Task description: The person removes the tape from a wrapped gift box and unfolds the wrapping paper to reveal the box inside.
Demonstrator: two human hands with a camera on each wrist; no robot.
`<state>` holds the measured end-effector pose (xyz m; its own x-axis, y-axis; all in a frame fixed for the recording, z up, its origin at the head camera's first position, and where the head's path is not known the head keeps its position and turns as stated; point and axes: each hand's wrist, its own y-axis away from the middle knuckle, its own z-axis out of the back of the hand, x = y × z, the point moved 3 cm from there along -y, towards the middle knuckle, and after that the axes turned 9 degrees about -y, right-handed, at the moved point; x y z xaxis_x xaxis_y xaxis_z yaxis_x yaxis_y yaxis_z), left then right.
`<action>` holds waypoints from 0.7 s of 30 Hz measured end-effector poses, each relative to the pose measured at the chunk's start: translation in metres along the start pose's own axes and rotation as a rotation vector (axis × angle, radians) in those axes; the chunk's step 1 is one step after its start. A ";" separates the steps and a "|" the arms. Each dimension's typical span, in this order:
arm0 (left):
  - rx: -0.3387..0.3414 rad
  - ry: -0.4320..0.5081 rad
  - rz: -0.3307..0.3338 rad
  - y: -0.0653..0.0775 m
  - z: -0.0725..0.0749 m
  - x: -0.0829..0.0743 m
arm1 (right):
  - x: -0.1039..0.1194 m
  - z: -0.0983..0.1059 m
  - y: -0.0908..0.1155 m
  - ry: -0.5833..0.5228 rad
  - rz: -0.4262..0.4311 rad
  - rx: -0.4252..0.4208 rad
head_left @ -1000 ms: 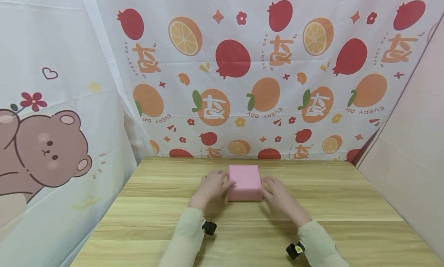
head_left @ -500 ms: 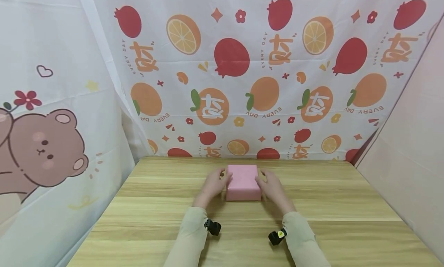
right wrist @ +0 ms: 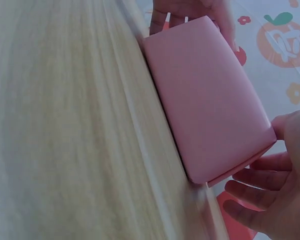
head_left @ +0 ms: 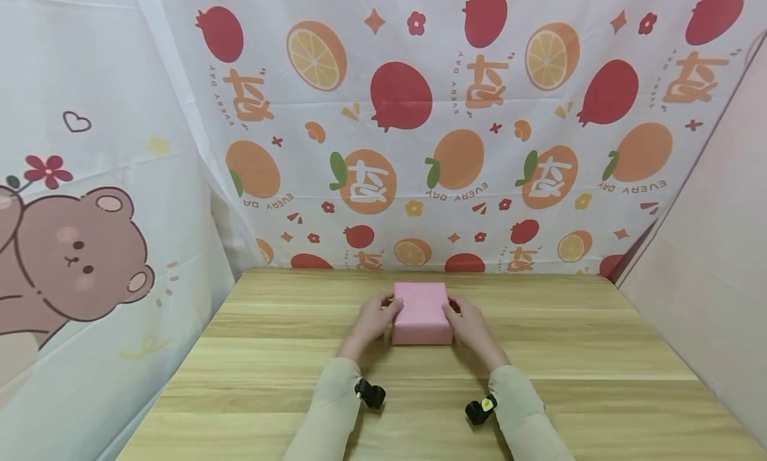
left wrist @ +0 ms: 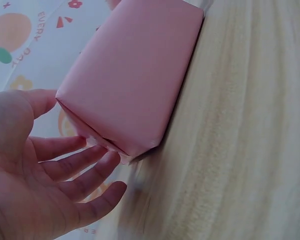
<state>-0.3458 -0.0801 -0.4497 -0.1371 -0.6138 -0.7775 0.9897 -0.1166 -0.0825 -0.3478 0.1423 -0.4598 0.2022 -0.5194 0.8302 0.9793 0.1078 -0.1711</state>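
A pink wrapped box (head_left: 421, 311) stands on the wooden table between two hands. At its left side is the left hand (head_left: 371, 320), thumb at the top edge. The right hand (head_left: 471, 322) mirrors it on the opposite side. Close up in the left wrist view, the left hand's fingertips (left wrist: 104, 154) meet the folded end of the box, fingers spread and only slightly bent, the little finger hanging free. In the right wrist view, the right thumb lies at the box's corner and the relaxed fingers (right wrist: 255, 180) reach along its folded end.
The wooden table (head_left: 269, 394) runs back to a white cloth (head_left: 287, 108) printed with fruit. On the left hangs another cloth with a bear (head_left: 84, 248). A pale panel (head_left: 719, 248) bounds the right side. Small black cameras sit at both wrists.
The right hand has moved inward, bringing its thumb onto the box's right top edge. The left hand has shifted slightly right. The box stays in place on the table.
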 end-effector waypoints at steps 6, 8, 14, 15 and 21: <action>0.004 0.017 0.005 0.002 0.001 -0.002 | 0.004 0.000 0.003 -0.025 0.003 -0.006; -0.003 0.019 -0.004 0.002 0.001 -0.003 | 0.005 0.000 0.003 -0.043 0.002 -0.019; -0.066 0.064 -0.009 0.003 0.003 -0.007 | 0.010 0.004 0.004 -0.155 -0.005 -0.100; -0.081 0.083 0.000 0.003 0.003 -0.007 | 0.011 0.004 0.003 -0.174 -0.008 -0.118; -0.169 0.187 0.006 0.001 0.005 -0.008 | 0.013 0.009 0.002 -0.330 -0.038 -0.190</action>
<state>-0.3440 -0.0794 -0.4399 -0.1370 -0.4570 -0.8788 0.9853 0.0285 -0.1684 -0.3429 0.1429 -0.4444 0.1850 -0.2155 0.9588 0.9751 -0.0812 -0.2064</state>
